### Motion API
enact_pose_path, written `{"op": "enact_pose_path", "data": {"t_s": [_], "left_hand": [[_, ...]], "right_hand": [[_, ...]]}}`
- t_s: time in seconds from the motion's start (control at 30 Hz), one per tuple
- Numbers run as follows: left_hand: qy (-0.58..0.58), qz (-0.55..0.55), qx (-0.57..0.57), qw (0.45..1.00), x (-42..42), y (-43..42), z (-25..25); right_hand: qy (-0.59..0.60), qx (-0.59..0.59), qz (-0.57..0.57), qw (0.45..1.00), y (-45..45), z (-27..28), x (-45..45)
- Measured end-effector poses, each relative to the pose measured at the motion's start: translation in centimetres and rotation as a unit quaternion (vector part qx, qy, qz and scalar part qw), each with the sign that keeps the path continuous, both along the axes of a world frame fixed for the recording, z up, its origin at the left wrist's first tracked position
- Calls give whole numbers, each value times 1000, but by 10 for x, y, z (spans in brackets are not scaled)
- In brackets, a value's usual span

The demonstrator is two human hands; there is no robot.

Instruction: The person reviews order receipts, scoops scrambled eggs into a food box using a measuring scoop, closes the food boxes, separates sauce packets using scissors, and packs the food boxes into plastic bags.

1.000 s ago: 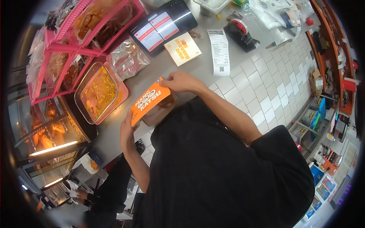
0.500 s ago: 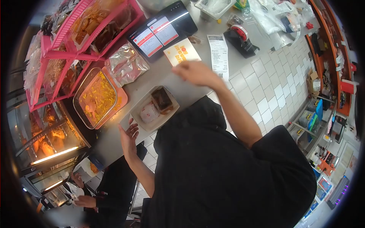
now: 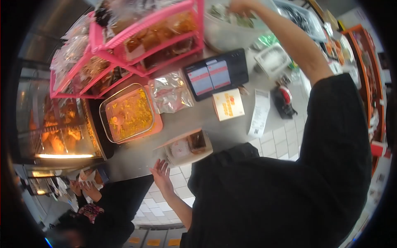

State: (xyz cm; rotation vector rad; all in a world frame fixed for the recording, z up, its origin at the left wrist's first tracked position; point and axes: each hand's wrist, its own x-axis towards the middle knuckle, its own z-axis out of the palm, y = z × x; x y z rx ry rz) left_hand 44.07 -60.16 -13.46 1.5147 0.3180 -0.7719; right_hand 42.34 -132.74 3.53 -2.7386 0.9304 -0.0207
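My left hand hovers palm up with its fingers spread, just beside an open paperboard food box at the counter's front edge. Inside the box lie a white wrapped item and a dark brown item. My right arm stretches to the far side, and my right hand is over a large translucent tub holding greenish and white pieces. Blur and the top of the view hide its fingers, so any hold cannot be made out. A small white carton with yellow print stands by the tablet.
A receipt and a tape dispenser lie on the right. Left are a wire basket of yellow food, a silver foil bag, pink racks and a lit food cabinet. Another person works at lower left.
My right hand has left the printed carton and reached up to the tub. My left hand stays spread beside the food box. The camera view has turned, shifting the counter.
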Motion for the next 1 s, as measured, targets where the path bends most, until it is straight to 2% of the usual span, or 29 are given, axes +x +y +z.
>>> {"op": "enact_pose_path", "data": {"t_s": [0.1,0.17,0.27,0.4,0.57,0.7,0.8,0.87,0.93,1.0], "left_hand": [[16,94,30,995,-28,6,4],[33,161,38,986,-55,19,5],[85,204,24,975,-80,32,-4],[102,204,31,973,-76,31,-1],[31,139,51,989,-31,35,3],[-11,114,25,993,-6,40,5],[-50,57,49,996,-6,38,11],[-43,74,29,996,-17,38,11],[-45,20,40,998,-24,38,8],[-49,-27,85,995,-26,29,21]], "right_hand": [[157,67,63,983,-9,-61,17],[188,86,84,975,-9,-75,30],[204,98,93,970,-8,-83,34],[209,116,95,966,-10,-88,27],[194,138,94,967,-11,-83,14],[175,153,94,968,-6,-78,7],[167,159,96,968,-6,-79,6],[160,158,99,969,-5,-81,8],[168,122,91,974,-5,-73,10],[237,22,47,970,16,-33,14]]}}
